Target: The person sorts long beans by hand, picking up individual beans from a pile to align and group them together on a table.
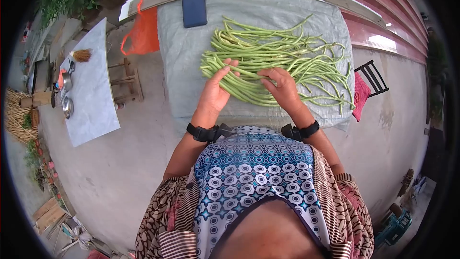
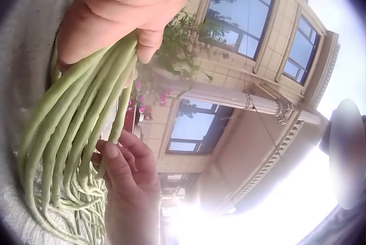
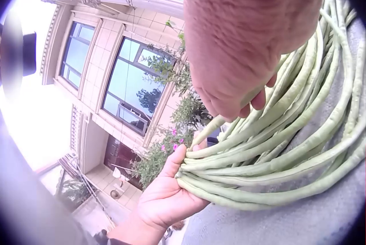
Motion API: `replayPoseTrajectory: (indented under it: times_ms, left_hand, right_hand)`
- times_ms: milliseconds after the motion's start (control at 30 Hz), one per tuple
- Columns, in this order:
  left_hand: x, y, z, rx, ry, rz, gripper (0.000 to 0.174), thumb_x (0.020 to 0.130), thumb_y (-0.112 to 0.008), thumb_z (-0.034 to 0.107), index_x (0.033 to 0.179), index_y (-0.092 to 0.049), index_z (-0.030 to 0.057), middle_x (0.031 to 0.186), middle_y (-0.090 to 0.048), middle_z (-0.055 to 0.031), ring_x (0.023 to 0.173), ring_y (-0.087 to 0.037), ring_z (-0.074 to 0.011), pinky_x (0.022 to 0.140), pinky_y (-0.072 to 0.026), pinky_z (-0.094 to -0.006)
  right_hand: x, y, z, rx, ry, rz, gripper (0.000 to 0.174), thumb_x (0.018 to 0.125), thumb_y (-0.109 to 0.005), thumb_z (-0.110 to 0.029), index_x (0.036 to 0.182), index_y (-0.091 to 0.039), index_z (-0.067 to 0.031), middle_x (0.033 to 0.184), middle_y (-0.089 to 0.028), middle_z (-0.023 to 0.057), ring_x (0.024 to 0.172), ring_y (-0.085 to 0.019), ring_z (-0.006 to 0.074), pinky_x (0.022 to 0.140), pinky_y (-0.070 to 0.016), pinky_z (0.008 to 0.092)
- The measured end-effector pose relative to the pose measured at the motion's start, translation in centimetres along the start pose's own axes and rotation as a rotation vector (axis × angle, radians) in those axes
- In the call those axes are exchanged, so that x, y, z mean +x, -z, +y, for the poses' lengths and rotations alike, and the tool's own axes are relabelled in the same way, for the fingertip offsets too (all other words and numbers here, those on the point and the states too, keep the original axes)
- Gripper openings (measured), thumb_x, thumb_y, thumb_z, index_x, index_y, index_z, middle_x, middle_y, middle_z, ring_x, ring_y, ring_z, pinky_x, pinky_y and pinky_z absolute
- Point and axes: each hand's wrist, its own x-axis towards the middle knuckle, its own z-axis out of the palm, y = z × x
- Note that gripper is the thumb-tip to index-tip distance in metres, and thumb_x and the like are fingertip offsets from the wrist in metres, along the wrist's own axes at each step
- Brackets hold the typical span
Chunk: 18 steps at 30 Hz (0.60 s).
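Long green yardlong beans lie spread across a sheet-covered table. My left hand grips a bundle of them near one end, thumb over the top. In the right wrist view, that left hand has the bundle's ends between thumb and fingers. My right hand pinches a bean of the same bundle, a short way to the right of the left hand. The left wrist view shows the right hand with thumb and fingertips on this one bean, at the bundle's edge.
A dark phone lies at the table's back left, beside an orange plastic bag hanging there. The grey sheet covers the tabletop. Farther left stands a second table with a brush and metal bowls. A dark-framed chair is at the right.
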Motion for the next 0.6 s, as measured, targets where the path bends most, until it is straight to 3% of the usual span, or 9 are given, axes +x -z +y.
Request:
replayPoseTrajectory:
  times_ms: [67,167,267,367,400,433,500,600]
  left_hand:
    - [0.0,-0.1,-0.1,0.02,0.002,-0.02,0.029,0.092,-0.061,0.012,0.12,-0.058,0.0081,0.122,-0.061,-0.0088,0.108,-0.057,-0.0218,0.097,-0.0472,-0.036]
    - [0.0,-0.3,0.0,-0.043,0.024,-0.066,0.023,0.093,-0.061,0.015,0.114,-0.059,0.0075,0.118,-0.063,-0.0081,0.113,-0.056,-0.0241,0.101,-0.0456,-0.0403]
    - [-0.5,-2.6,0.5,-0.148,0.067,-0.147,0.02,0.094,-0.061,0.018,0.111,-0.058,0.0079,0.113,-0.065,-0.0079,0.115,-0.056,-0.0264,0.104,-0.0436,-0.0443]
    - [0.8,-4.1,0.8,-0.255,0.067,-0.306,0.016,0.096,-0.058,0.017,0.109,-0.057,0.0078,0.099,-0.065,-0.0061,0.104,-0.06,-0.0257,0.107,-0.04,-0.0452]
    - [1.4,-4.6,0.7,-0.285,0.06,-0.366,0.015,0.096,-0.057,0.017,0.108,-0.057,0.0078,0.095,-0.064,-0.0054,0.101,-0.06,-0.0254,0.108,-0.0393,-0.0452]
    - [1.0,-6.9,0.9,-0.246,0.044,-0.341,0.01,0.096,-0.058,0.017,0.098,-0.057,0.008,0.087,-0.06,-0.0033,0.088,-0.058,-0.0217,0.1,-0.0446,-0.0417]
    - [1.3,-9.0,1.0,-0.251,0.06,-0.432,0.011,0.097,-0.057,0.019,0.093,-0.056,0.0084,0.084,-0.058,-0.0027,0.086,-0.057,-0.021,0.099,-0.0441,-0.0405]
    - [1.8,-10.8,1.7,-0.287,0.066,-0.455,0.015,0.098,-0.056,0.02,0.087,-0.054,0.0085,0.082,-0.057,-0.0021,0.086,-0.056,-0.0205,0.099,-0.0419,-0.0394]
  right_hand:
    - [-0.3,-0.3,-0.3,0.013,0.007,0.02,0.018,0.079,-0.068,-0.009,0.097,-0.069,-0.0111,0.087,-0.065,0.0074,0.086,-0.061,0.0293,0.076,-0.0487,0.04]
    - [-0.7,-0.5,0.3,-0.029,0.04,-0.085,0.035,0.076,-0.073,-0.018,0.109,-0.066,-0.013,0.1,-0.064,0.0092,0.096,-0.058,0.0304,0.085,-0.0453,0.0432]
    - [-0.7,0.4,-2.5,-0.171,0.085,-0.018,0.069,0.068,-0.079,-0.03,0.129,-0.052,-0.0114,0.115,-0.058,0.0121,0.106,-0.054,0.0311,0.097,-0.0382,0.0467]
    - [-1.0,-0.3,-2.3,-0.185,0.075,0.066,0.096,0.06,-0.083,-0.034,0.141,-0.037,-0.0069,0.123,-0.052,0.0142,0.111,-0.051,0.0303,0.103,-0.0322,0.0479]
    - [-0.9,-0.4,-2.1,-0.226,0.057,0.118,0.097,0.06,-0.083,-0.03,0.14,-0.036,-0.0053,0.122,-0.054,0.0137,0.11,-0.052,0.031,0.103,-0.0332,0.0475]
    - [-0.7,-0.5,-1.8,-0.267,0.041,0.172,0.097,0.059,-0.083,-0.026,0.14,-0.035,-0.0037,0.121,-0.055,0.0133,0.109,-0.053,0.0316,0.102,-0.0341,0.0471]
    - [-0.3,-0.3,-0.6,-0.251,-0.013,0.274,0.091,0.058,-0.08,-0.013,0.138,-0.037,-0.0029,0.111,-0.061,0.0097,0.103,-0.057,0.0295,0.098,-0.0369,0.0446]
    - [0.3,0.8,1.2,-0.323,-0.003,0.394,0.086,0.059,-0.079,-0.008,0.135,-0.04,-0.0027,0.1,-0.065,0.0063,0.098,-0.06,0.0269,0.096,-0.0387,0.0418]
